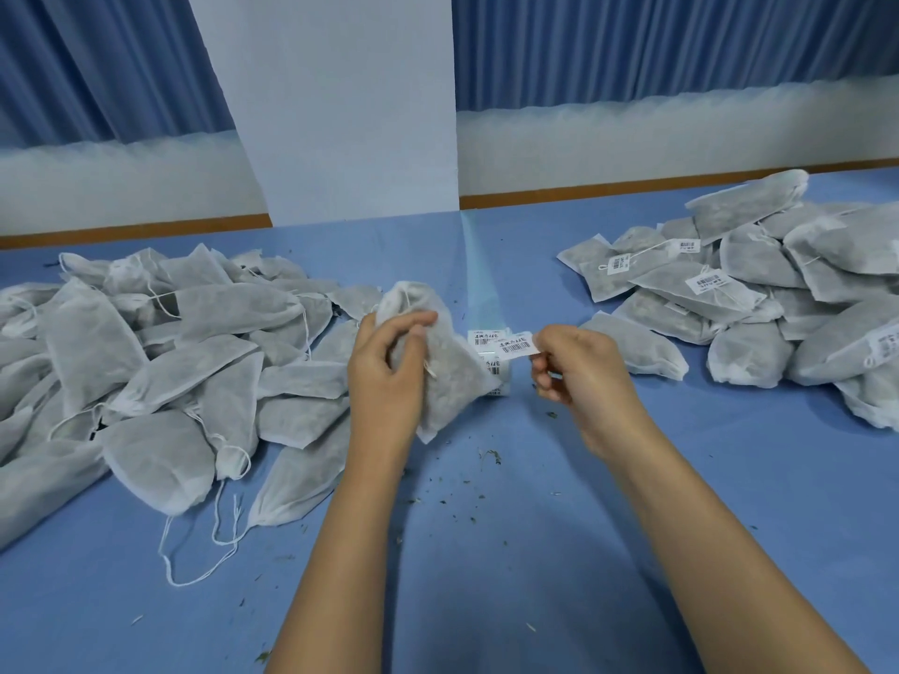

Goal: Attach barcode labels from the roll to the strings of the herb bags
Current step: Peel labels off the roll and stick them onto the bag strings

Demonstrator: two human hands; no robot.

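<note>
The herb bag (457,381) in hand is a white gauzy pouch with a dark, crumbled filling showing grey through the cloth; the left hand (384,377) grips its upper part, fingers curled round the gathered neck, so that the bag hangs tilted with its lower corner close to the blue table (535,552); a short bit of its string (430,369) shows by the thumb. The right hand (579,377) pinches a barcode label (518,346) by its right end between thumb and forefinger, the other fingers curled in; the label juts left towards the bag, just beside its right edge and apart from the string. The label roll (489,339) lies on the table behind the bag, partly hidden by it; whether the pinched label is quite free of the roll cannot be told. On the left lies a heap of bags (146,352) of the same kind, their loose strings (214,542) trailing over the table; on the right, well apart, a second heap (778,304), several of whose bags bear barcode tags (708,282) on their strings. Herb crumbs (486,454) are scattered between the forearms.
</note>
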